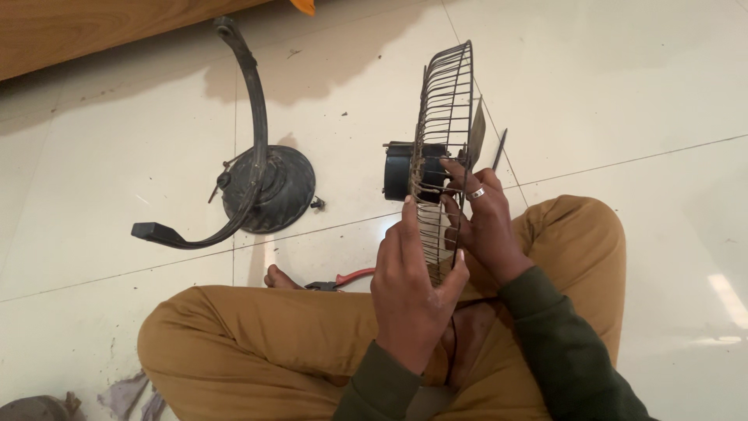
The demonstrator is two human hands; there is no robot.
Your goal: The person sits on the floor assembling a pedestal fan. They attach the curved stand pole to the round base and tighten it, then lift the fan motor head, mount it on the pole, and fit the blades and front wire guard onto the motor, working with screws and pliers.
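I sit cross-legged on a tiled floor, holding a rusty wire fan guard (450,101) upright on edge over my lap. A black motor (399,171) sticks out of its left side and a blade (477,134) shows on its right. My left hand (409,292) grips the lower wires of the guard from the near side. My right hand (485,226), with a ring on one finger, reaches into the guard from the right, its fingertips at the hub by the motor.
A black fan stand with a round base (273,187) and a curved yoke (253,86) lies on the floor to the left. Red-handled pliers (343,281) lie by my bare foot (282,278). A wooden furniture edge (78,31) runs along the top left. A rag (128,394) lies at bottom left.
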